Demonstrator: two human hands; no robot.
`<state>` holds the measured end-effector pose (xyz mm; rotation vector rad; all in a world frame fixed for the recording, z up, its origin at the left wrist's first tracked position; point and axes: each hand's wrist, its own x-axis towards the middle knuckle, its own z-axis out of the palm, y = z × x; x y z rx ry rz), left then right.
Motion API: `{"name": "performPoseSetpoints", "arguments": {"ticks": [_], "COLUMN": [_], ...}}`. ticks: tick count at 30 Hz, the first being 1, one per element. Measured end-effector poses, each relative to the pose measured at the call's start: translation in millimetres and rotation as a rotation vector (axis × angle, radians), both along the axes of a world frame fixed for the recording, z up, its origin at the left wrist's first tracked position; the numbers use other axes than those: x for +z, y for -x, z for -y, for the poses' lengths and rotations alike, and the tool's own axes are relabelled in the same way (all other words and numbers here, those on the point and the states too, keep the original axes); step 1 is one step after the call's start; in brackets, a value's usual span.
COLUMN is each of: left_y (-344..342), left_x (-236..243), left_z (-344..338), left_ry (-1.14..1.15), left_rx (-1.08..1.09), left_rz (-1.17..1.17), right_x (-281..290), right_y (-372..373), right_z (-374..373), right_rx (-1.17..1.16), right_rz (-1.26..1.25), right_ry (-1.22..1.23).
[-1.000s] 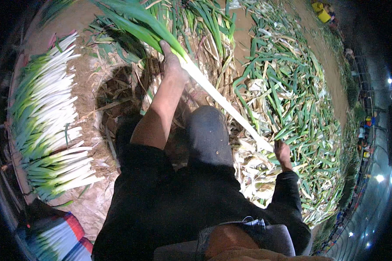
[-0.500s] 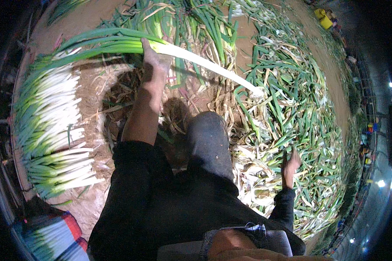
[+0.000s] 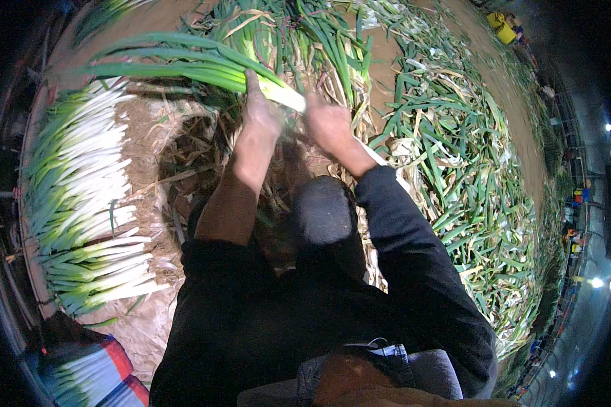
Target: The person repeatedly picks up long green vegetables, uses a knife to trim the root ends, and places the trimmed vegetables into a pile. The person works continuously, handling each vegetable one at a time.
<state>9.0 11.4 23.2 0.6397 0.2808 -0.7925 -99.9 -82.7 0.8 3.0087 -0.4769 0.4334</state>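
A long green onion [image 3: 210, 69] lies across both my hands, its green leaves stretching to the left. My left hand [image 3: 261, 115] is closed round it where green turns to white, thumb on top. On the white shank just to the right, my right hand [image 3: 329, 123] is closed too, its fingers partly hidden. The shank's root end shows only in part beyond my right wrist. Below my hands is my bent knee [image 3: 324, 210]. To the left, a long row of cleaned green onions [image 3: 88, 169] lies side by side, white ends pointing right.
Stripped leaves and dry skins [image 3: 475, 190] are heaped along the right. Untrimmed onions [image 3: 251, 41] lie ahead on brown ground. A red-edged package of onions [image 3: 91, 373] sits at lower left. A yellow container [image 3: 501, 27] stands far right.
My right hand has come up from the leaf heap at the right and closed on the onion's white shank. My left hand has shifted slightly right and down with the onion.
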Motion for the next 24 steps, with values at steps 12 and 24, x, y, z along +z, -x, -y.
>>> {"name": "performPoseSetpoints", "arguments": {"ticks": [12,24], "left_y": [-43,-27], "left_x": [-12,-26], "left_z": [-4,-4], "left_ry": [0.288,0.494], "left_rx": [0.113,-0.079], "left_rz": [-0.003,-0.019], "right_x": [-75,43], "right_y": [364,329], "right_z": [63,8], "right_rx": [-0.498,-0.575], "right_rz": [0.065,0.303], "right_ry": [-0.477,-0.866]}}
